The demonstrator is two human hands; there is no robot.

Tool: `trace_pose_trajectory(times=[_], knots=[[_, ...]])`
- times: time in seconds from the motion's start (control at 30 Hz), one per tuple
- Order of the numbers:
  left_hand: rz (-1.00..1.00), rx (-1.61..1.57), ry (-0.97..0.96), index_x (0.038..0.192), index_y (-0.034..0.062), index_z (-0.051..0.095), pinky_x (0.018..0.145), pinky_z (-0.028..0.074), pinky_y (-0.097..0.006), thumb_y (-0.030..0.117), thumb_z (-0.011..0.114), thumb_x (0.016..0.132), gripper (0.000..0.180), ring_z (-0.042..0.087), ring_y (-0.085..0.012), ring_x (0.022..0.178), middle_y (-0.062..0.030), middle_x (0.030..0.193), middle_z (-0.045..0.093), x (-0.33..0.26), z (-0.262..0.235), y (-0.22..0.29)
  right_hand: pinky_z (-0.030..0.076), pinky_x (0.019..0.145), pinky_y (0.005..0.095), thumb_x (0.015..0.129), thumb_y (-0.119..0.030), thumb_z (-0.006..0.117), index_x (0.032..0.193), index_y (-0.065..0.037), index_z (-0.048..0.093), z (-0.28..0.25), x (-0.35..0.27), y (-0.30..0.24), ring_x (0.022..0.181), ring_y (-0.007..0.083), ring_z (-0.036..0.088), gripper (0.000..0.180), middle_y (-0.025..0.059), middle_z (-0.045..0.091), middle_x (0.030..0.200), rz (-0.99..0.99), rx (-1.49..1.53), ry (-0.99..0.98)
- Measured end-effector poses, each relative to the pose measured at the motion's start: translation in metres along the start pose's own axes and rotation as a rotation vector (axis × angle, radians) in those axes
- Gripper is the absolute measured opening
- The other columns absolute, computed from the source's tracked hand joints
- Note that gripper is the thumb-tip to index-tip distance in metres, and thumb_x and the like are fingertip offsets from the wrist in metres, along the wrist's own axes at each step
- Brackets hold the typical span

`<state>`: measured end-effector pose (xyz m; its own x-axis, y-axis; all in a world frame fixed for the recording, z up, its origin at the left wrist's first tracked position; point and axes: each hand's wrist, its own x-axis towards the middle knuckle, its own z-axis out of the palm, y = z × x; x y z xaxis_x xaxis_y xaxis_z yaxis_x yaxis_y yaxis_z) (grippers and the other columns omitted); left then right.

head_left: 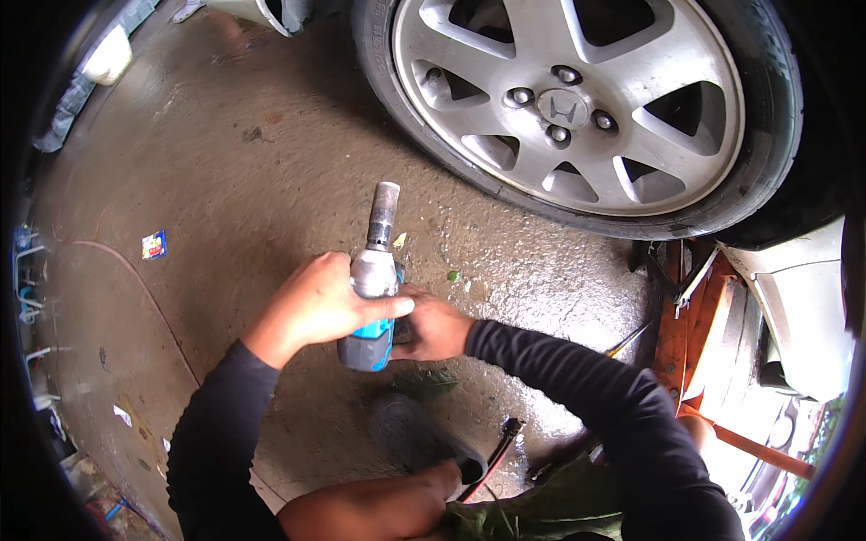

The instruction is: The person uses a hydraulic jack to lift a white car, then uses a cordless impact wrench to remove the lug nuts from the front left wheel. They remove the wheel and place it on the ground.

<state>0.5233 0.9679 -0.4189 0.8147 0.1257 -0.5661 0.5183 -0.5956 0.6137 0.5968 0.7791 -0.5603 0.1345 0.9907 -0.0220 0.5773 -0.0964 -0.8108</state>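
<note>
A blue and grey impact wrench [373,272] is held in both my hands above the wet floor. Its silver nose carries a long metal socket [383,215], which points away from me toward the far side. My left hand [311,299] is wrapped over the tool's body from the left, thumb across the top. From the right, my right hand [437,323] closes around the tool's handle, which is mostly hidden. Beyond the tool, at the upper right, stands a car wheel [600,68] with a silver alloy rim and several lug nuts [558,134] around its hub. The socket is apart from the wheel.
An orange metal frame [690,311] stands at the right, beside a pale car body panel [803,307]. A thin hose [149,287] runs along the left floor, near a small blue wrapper [154,244]. My dark shoe [406,431] is below my hands.
</note>
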Motion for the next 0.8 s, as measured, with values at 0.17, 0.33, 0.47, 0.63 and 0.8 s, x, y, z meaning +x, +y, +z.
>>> trace_pose_trajectory(times=[0.17,0.33,0.47,0.63,0.8], knots=[[-0.052,-0.129,-0.056,0.117,0.0042,0.067,0.08,0.052,-0.034,0.034,0.082,0.071,0.057,0.069,-0.0197,0.086,-0.0128,0.093,0.072,0.013,0.002,-0.023,0.045,0.099,0.0444,0.071,-0.024,0.079,0.122,-0.004,0.054,0.044,0.029,-0.017,0.112,0.0413,0.057,0.061,0.022,0.059,0.121,0.132,0.487,0.364],[0.167,-0.128,-0.056,0.092,-0.0006,0.068,0.076,0.051,-0.037,0.052,0.08,0.073,0.057,0.067,-0.0253,0.08,-0.0172,0.084,0.069,0.043,-0.014,0.018,0.053,0.086,0.0348,0.103,-0.025,0.042,0.125,-0.006,0.052,0.035,0.016,-0.01,0.1,0.0165,0.064,0.031,0.0079,0.064,0.114,0.151,2.185,0.38],[0.466,-0.05,0.787,0.122,-0.0101,0.053,0.084,0.05,-0.04,0.061,0.071,0.078,0.085,0.062,-0.0313,0.096,-0.0241,0.106,0.062,0.092,-0.045,0.078,0.048,0.096,0.0336,0.082,-0.021,0.07,0.136,-0.004,0.044,-0.001,-0.041,-0.024,0.108,0.0178,0.061,0.062,0.0085,0.061,0.122,0.221,1.219,0.603],[0.582,0.648,1.297,0.119,-0.0056,0.058,0.102,0.038,-0.044,0.052,0.064,0.087,0.066,0.047,-0.0317,0.126,-0.0192,0.126,0.057,0.164,-0.06,0.112,0.049,0.093,0.0352,0.068,-0.024,0.083,0.131,-0.002,0.052,-0.038,-0.114,-0.03,0.103,0.0234,0.065,0.074,0.0113,0.066,0.116,0.289,0.803,0.613],[0.689,0.65,1.313,0.12,-0.004,0.057,0.105,0.033,-0.046,0.054,0.061,0.088,0.067,0.041,-0.0325,0.131,-0.0181,0.13,0.054,0.185,-0.048,0.097,0.053,0.085,0.0372,0.066,-0.024,0.082,0.127,-0.002,0.056,-0.053,-0.142,-0.015,0.091,0.0294,0.069,0.069,0.0145,0.07,0.102,0.273,0.622,0.708]])
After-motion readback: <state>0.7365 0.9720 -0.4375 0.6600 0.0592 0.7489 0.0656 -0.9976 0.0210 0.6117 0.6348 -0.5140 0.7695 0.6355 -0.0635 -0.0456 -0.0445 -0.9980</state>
